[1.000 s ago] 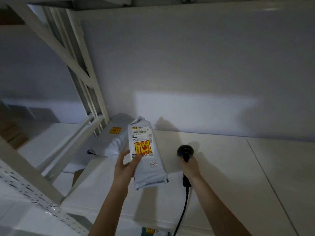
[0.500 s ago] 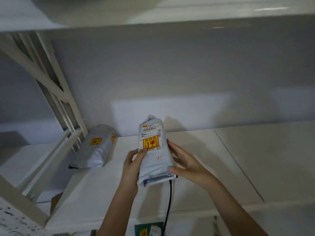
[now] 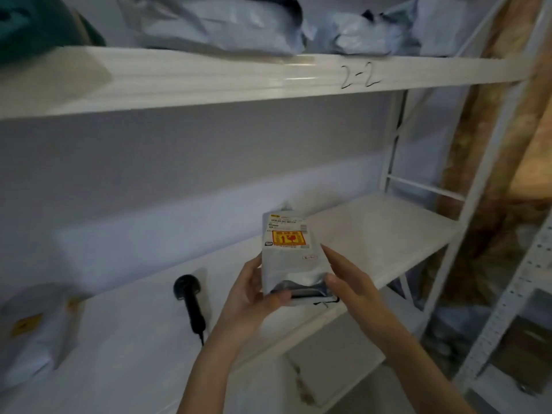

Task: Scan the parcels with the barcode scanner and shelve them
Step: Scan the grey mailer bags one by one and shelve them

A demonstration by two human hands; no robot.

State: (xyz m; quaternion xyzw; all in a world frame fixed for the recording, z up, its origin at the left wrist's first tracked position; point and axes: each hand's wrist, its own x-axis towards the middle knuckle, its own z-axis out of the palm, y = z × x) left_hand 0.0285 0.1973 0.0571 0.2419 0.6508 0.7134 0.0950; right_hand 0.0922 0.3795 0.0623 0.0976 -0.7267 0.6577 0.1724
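Note:
A grey parcel bag (image 3: pixel 291 258) with a white label and a yellow-red sticker is held upright above the white shelf (image 3: pixel 373 234). My left hand (image 3: pixel 254 291) grips its lower left edge, thumb across the bottom. My right hand (image 3: pixel 346 282) holds its right side, thumb at the lower corner and fingers along the edge. The black barcode scanner (image 3: pixel 189 300) lies on the shelf left of my hands, untouched, its cable trailing off the front edge. Another grey parcel (image 3: pixel 33 333) with a yellow sticker lies at the shelf's far left.
The shelf above carries the handwritten mark 2-2 (image 3: pixel 360 74) and several grey bags (image 3: pixel 239 22). A white upright frame (image 3: pixel 466 219) closes the shelf's right end. More shelving (image 3: pixel 513 294) stands further right. A lower shelf (image 3: pixel 337 366) shows beneath.
My right hand has let go of the scanner, which now lies on the shelf, and has taken the parcel's right side. The view has swung right and up, and the parcel moved right with it.

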